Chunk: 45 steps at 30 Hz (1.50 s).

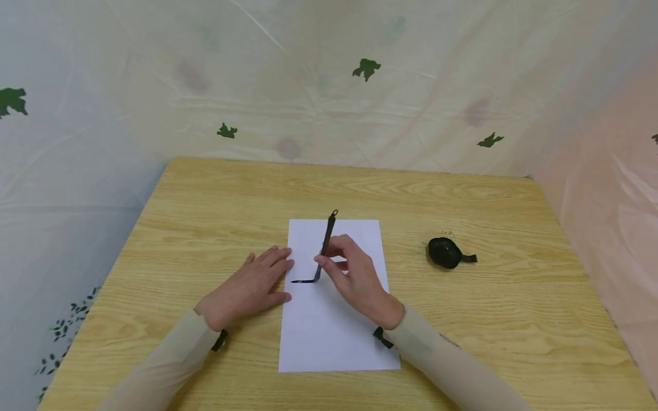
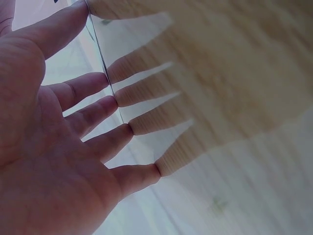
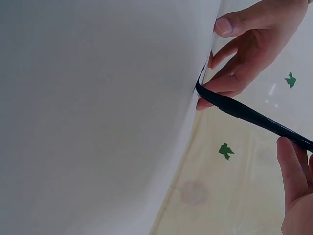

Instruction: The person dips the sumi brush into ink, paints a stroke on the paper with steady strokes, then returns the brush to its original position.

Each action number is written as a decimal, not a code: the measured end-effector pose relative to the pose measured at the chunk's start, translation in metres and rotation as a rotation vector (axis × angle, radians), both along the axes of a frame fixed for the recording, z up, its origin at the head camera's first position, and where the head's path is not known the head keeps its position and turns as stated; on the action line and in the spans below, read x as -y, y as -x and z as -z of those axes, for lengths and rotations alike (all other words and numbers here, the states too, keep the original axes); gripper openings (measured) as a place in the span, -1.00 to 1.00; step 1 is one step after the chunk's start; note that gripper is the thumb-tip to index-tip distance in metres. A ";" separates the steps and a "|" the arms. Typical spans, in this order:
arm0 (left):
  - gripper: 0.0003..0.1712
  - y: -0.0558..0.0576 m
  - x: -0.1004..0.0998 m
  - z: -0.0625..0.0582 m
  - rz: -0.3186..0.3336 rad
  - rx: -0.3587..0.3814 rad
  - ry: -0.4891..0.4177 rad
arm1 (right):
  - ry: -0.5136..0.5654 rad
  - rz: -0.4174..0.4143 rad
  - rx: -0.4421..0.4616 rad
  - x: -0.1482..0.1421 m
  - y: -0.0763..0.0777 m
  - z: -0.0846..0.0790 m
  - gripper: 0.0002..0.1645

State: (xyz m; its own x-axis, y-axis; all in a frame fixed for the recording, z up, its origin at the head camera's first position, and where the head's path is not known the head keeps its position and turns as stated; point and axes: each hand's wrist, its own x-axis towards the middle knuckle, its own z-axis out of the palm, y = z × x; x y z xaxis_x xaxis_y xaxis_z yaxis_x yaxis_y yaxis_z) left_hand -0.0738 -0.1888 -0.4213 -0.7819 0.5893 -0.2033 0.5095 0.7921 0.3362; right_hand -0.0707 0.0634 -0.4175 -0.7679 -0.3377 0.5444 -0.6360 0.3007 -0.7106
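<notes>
A sheet of white paper (image 1: 334, 337) lies on the wooden table. In my right hand (image 1: 360, 279) a black ink brush (image 1: 328, 237) with a small loop at its top end is pinched between thumb and fingers, nearly upright. Its bristles bend against the paper at the right end of a short black horizontal stroke (image 1: 302, 281). My left hand (image 1: 249, 291) rests palm down with fingers spread, fingertips at the paper's left edge. The left wrist view shows that hand's fingers (image 2: 93, 117) straight from below. Bent bristles of the brush (image 3: 249, 113) show in the right wrist view.
A small black rounded dish (image 1: 444, 253) with a short handle sits to the right of the paper, a few specks beside it. Pale hanging sheets (image 1: 308, 85) with green leaf-like shapes surround the wooden table (image 1: 216, 194) at the back and sides.
</notes>
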 end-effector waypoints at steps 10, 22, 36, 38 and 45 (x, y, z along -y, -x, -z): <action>-0.21 -0.001 0.000 0.001 -0.004 -0.010 -0.001 | -0.008 0.011 0.024 -0.003 -0.001 0.001 -0.50; -0.21 0.000 0.000 0.001 0.000 -0.013 -0.006 | -0.012 0.033 0.023 -0.007 -0.002 0.001 -0.50; -0.21 -0.001 0.000 0.001 0.005 -0.015 -0.014 | 0.012 0.037 -0.010 -0.012 -0.001 0.003 -0.51; -0.21 -0.001 0.000 0.001 0.007 -0.021 -0.015 | 0.015 0.037 -0.013 -0.013 -0.001 0.004 -0.55; -0.21 0.000 0.001 0.002 0.021 -0.036 -0.020 | 0.017 0.039 -0.014 -0.015 -0.001 0.003 -0.68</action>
State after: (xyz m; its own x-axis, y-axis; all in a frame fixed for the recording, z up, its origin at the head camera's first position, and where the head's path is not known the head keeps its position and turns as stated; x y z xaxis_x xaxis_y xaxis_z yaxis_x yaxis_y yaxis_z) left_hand -0.0733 -0.1898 -0.4232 -0.7759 0.6095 -0.1627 0.5383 0.7741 0.3332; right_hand -0.0694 0.0787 -0.4205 -0.7727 -0.2979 0.5606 -0.6338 0.3134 -0.7071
